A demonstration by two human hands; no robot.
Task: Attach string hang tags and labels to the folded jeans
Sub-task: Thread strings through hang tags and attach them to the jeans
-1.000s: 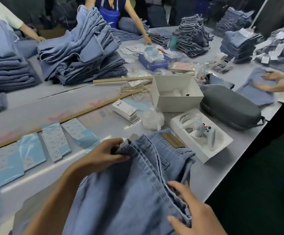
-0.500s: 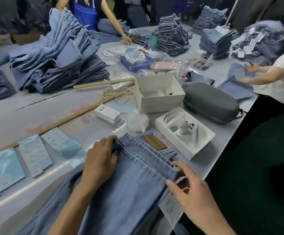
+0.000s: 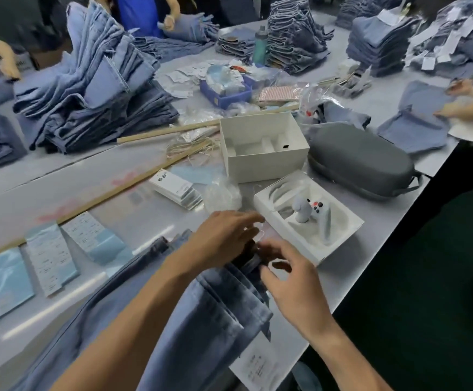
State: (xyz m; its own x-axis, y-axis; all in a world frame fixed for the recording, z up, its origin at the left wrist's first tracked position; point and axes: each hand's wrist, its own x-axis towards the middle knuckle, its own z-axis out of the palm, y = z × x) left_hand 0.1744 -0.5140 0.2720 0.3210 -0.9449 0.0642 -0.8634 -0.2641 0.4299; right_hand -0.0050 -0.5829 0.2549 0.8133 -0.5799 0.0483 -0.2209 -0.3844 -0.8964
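A folded pair of blue jeans (image 3: 201, 309) lies in front of me on the grey table (image 3: 145, 221), waistband end pointing away. My left hand (image 3: 224, 235) lies over the waistband with fingers curled onto it, blurred by motion. My right hand (image 3: 288, 277) is at the same end, thumb and forefinger closed around the waistband's edge. A thin white string (image 3: 261, 232) shows between the two hands. A white printed label (image 3: 260, 365) hangs from the jeans over the table's near edge. A stack of white hang tags (image 3: 177, 189) lies beyond my left hand.
Blue and white labels (image 3: 49, 258) lie in a row at the left. A string bundle (image 3: 190, 148), an open white box (image 3: 260, 148), a white tray with a controller (image 3: 308, 218) and a grey case (image 3: 359, 162) crowd the middle. Jeans piles (image 3: 88, 88) and other people's hands ring the table.
Both my hands have come together at the waistband's right corner. The left hand slid right along the waistband and the right hand rose from the hanging label.
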